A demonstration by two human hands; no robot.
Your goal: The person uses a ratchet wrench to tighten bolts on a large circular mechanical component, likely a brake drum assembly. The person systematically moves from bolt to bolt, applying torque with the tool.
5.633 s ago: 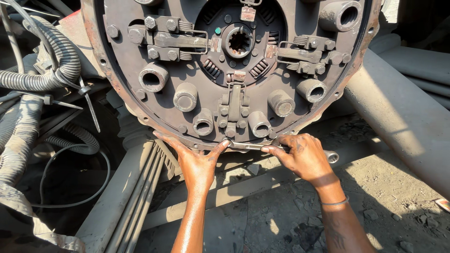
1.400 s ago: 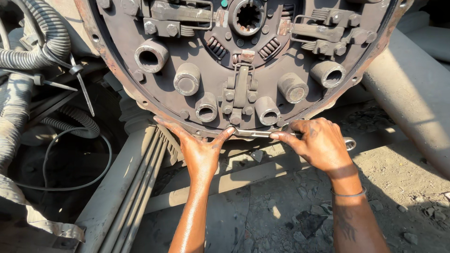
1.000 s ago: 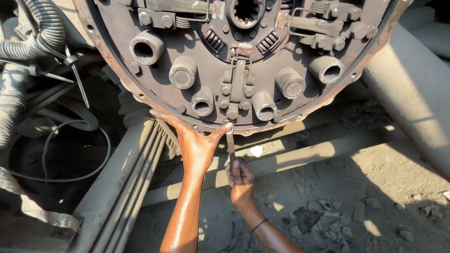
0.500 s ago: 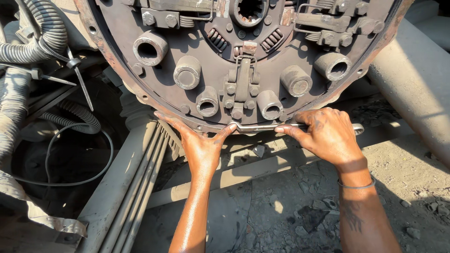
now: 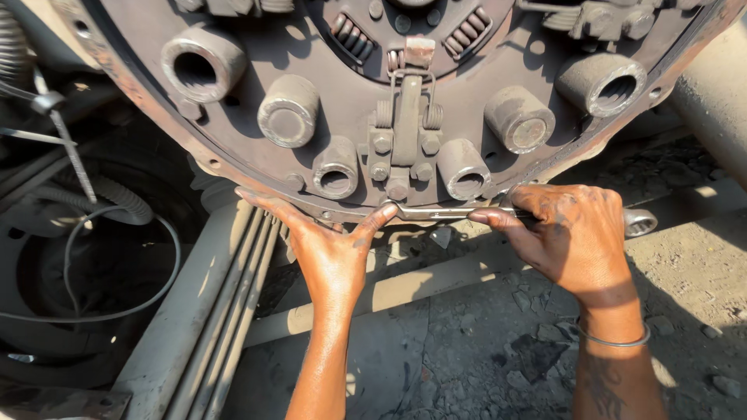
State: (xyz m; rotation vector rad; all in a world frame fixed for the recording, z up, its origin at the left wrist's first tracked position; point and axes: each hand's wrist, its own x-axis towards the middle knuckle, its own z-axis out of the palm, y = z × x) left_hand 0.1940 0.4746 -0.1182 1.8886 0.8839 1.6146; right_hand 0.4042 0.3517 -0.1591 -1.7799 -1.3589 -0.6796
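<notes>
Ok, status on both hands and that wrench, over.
Left hand open, fingers spread against lower rim of round clutch housing. Right hand gripping wrench, lying level, head at bottom-edge bolt. Nothing blocking wrench.

1 head camera looks down and forward, close to a rusty clutch plate (image 5: 405, 101) above the gritty ground (image 5: 482, 350).

Clutch cover (image 5: 257, 47) rust-brown with grey studs; wrench (image 5: 447, 211) bright silver; ground (image 5: 467, 342) dusty grey; cable (image 5: 117, 257) black.
</notes>
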